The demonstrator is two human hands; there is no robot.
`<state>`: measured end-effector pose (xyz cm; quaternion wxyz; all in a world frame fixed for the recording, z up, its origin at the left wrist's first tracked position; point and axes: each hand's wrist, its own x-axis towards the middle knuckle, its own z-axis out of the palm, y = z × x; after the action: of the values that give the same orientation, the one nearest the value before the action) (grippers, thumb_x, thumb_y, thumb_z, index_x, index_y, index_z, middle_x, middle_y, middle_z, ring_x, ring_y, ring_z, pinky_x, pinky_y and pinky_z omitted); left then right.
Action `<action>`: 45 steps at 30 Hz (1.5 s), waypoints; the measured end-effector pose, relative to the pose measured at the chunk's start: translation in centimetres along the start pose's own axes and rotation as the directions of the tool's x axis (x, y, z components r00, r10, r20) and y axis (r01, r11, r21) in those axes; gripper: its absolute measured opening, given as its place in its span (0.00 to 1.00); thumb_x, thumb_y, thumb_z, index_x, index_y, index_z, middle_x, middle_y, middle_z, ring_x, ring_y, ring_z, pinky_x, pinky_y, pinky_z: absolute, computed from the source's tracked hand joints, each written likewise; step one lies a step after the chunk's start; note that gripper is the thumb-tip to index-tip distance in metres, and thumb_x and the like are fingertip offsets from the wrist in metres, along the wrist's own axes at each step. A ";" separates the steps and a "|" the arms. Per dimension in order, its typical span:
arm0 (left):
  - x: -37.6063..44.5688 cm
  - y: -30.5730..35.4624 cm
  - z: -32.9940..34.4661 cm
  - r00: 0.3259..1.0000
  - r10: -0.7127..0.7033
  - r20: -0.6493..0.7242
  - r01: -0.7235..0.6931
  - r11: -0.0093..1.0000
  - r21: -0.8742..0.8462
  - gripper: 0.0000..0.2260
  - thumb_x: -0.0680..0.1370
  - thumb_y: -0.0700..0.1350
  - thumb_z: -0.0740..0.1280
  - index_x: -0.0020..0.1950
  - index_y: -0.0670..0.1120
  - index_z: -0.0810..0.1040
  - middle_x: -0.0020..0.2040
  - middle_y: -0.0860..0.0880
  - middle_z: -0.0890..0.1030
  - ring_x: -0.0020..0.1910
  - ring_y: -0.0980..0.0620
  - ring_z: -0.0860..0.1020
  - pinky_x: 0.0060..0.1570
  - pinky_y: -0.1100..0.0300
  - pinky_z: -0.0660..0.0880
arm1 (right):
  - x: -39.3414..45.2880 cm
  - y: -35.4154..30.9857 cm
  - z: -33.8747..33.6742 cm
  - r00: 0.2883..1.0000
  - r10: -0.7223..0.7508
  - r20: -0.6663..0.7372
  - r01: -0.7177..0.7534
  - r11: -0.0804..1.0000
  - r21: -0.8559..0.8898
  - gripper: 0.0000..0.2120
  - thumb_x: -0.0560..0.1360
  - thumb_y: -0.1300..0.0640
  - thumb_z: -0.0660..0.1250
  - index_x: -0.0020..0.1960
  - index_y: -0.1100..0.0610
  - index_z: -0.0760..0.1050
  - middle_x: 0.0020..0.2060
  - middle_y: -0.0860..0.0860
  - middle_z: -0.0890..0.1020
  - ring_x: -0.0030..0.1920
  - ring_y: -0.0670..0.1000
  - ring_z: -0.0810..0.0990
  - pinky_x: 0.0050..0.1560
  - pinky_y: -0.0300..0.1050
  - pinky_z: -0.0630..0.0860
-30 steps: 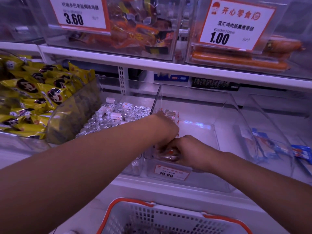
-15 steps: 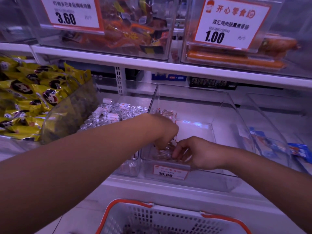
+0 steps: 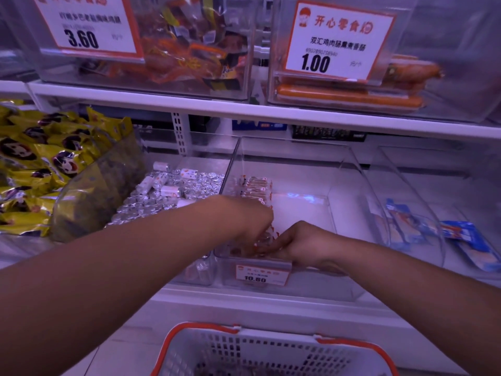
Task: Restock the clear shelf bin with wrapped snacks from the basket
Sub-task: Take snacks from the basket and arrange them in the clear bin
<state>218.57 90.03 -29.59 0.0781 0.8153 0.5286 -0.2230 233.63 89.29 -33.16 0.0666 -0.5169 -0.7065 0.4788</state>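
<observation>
Both hands (image 3: 276, 234) inside bin's (image 3: 349, 169) front-left corner

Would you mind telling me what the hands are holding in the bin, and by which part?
Both the left hand and right hand touch wrapped snacks in the clear bin; the grip is hidden.

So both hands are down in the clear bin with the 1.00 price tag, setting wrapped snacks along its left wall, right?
Not quite: the price is wrong. The head view shows the left hand and right hand in the clear bin tagged 10.80. The 1.00 tag is on the shelf above. The wrapped snacks do line its left wall.
</observation>
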 end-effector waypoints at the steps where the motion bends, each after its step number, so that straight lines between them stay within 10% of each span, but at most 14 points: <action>1: 0.1 0.0 0.1 1.000 -0.006 -0.013 0.006 1.000 0.004 0.08 0.69 0.44 0.76 0.43 0.46 0.80 0.34 0.49 0.76 0.38 0.46 0.76 0.43 0.55 0.76 | -0.1 -0.1 -0.2 1.000 0.016 0.014 -0.017 0.998 0.057 0.05 0.71 0.66 0.74 0.46 0.65 0.84 0.31 0.53 0.79 0.26 0.42 0.74 0.29 0.32 0.72; 11: -0.6 0.6 -0.2 0.999 0.009 0.039 -0.010 1.000 0.008 0.09 0.75 0.44 0.70 0.35 0.45 0.76 0.33 0.48 0.77 0.38 0.43 0.76 0.42 0.55 0.75 | -0.3 -0.6 -1.0 0.999 0.020 -0.032 -0.023 0.996 -0.087 0.06 0.71 0.65 0.72 0.47 0.62 0.84 0.21 0.43 0.77 0.23 0.38 0.72 0.28 0.31 0.72; 16: -0.7 0.3 -0.8 1.000 0.014 0.000 -0.014 0.999 -0.040 0.03 0.74 0.42 0.70 0.43 0.43 0.83 0.39 0.46 0.82 0.41 0.44 0.79 0.43 0.54 0.77 | 0.0 -1.4 0.2 0.997 -0.053 -0.058 0.041 0.979 -0.198 0.09 0.72 0.58 0.73 0.49 0.64 0.85 0.40 0.57 0.85 0.36 0.43 0.72 0.37 0.36 0.69; 21: -0.5 0.5 -0.3 0.999 0.003 0.050 -0.002 1.000 -0.030 0.03 0.70 0.38 0.73 0.39 0.45 0.82 0.35 0.46 0.80 0.39 0.44 0.79 0.43 0.53 0.78 | 0.6 -2.0 0.5 0.998 0.032 -0.059 -0.045 0.974 -0.221 0.16 0.71 0.55 0.75 0.51 0.66 0.82 0.37 0.54 0.74 0.38 0.47 0.66 0.35 0.40 0.65; 26: -0.6 0.3 -0.4 0.999 -0.047 0.021 0.047 0.999 0.008 0.16 0.66 0.37 0.76 0.27 0.49 0.72 0.28 0.54 0.73 0.37 0.44 0.78 0.40 0.56 0.76 | 0.0 -1.5 0.5 0.986 0.148 0.082 -0.153 0.987 0.053 0.09 0.71 0.58 0.75 0.45 0.64 0.80 0.32 0.56 0.81 0.32 0.53 0.79 0.38 0.46 0.80; 32: -4.2 -0.2 -2.3 0.911 0.030 -0.412 0.049 0.983 0.179 0.03 0.75 0.45 0.66 0.42 0.51 0.76 0.45 0.47 0.82 0.50 0.44 0.80 0.51 0.53 0.73 | 0.3 -2.0 -1.4 0.919 0.286 0.270 -0.308 0.951 0.042 0.08 0.79 0.62 0.58 0.51 0.66 0.74 0.45 0.70 0.83 0.39 0.64 0.84 0.48 0.59 0.82; 35: -7.1 -1.9 -1.5 0.764 -0.121 -0.634 0.042 0.990 -0.138 0.09 0.75 0.45 0.65 0.53 0.54 0.81 0.54 0.50 0.80 0.55 0.46 0.77 0.57 0.51 0.73 | 0.5 -2.2 -0.8 0.921 0.274 0.276 -0.324 0.933 0.155 0.08 0.77 0.68 0.55 0.47 0.66 0.73 0.38 0.67 0.79 0.35 0.61 0.80 0.46 0.61 0.80; 40: -11.2 0.3 6.8 0.721 -0.452 -0.525 -0.011 0.750 -0.661 0.21 0.79 0.48 0.65 0.71 0.57 0.69 0.79 0.54 0.58 0.72 0.48 0.68 0.68 0.53 0.68 | 0.5 -2.5 -0.4 0.923 0.230 0.308 -0.315 0.912 0.263 0.12 0.76 0.70 0.56 0.44 0.66 0.78 0.39 0.65 0.80 0.35 0.60 0.78 0.43 0.56 0.79; 45: -12.1 2.2 10.5 0.745 -0.380 -0.549 0.029 0.840 -0.542 0.27 0.77 0.55 0.57 0.76 0.57 0.60 0.79 0.54 0.59 0.78 0.55 0.55 0.77 0.55 0.50 | -0.4 -2.4 -1.9 0.959 0.272 0.078 -0.270 0.962 -0.037 0.12 0.79 0.54 0.63 0.55 0.62 0.75 0.46 0.59 0.82 0.38 0.56 0.82 0.48 0.53 0.79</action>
<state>213.43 75.26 -33.75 0.0769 0.7267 0.6514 0.2040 233.31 90.07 -30.19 -0.0355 -0.5894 -0.6372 0.4953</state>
